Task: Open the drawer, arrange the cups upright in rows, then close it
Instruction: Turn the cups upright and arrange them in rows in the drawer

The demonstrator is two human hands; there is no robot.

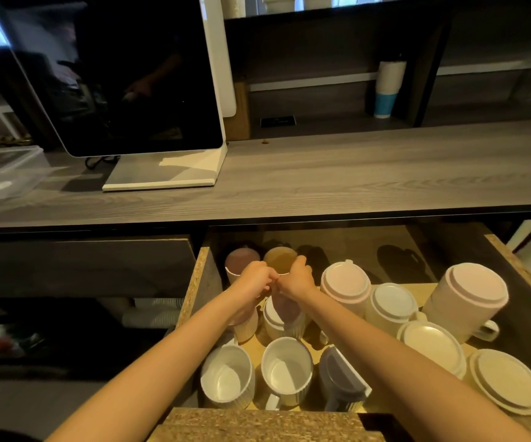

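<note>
Nearest the drawer [257, 422] front, two white mugs [227, 374] stand upright and empty. Upside-down cups [345, 282] crowd the drawer's right side. At its back left, the left hand [253, 279] grips the purple cup [241, 261] and the right hand [296, 279] grips the tan cup [278, 258].

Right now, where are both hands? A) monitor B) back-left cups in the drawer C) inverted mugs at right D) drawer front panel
B: the left hand and right hand meet at the purple cup and tan cup in the drawer's back-left corner, the right hand's fingers curled over the tan cup's rim.
</note>
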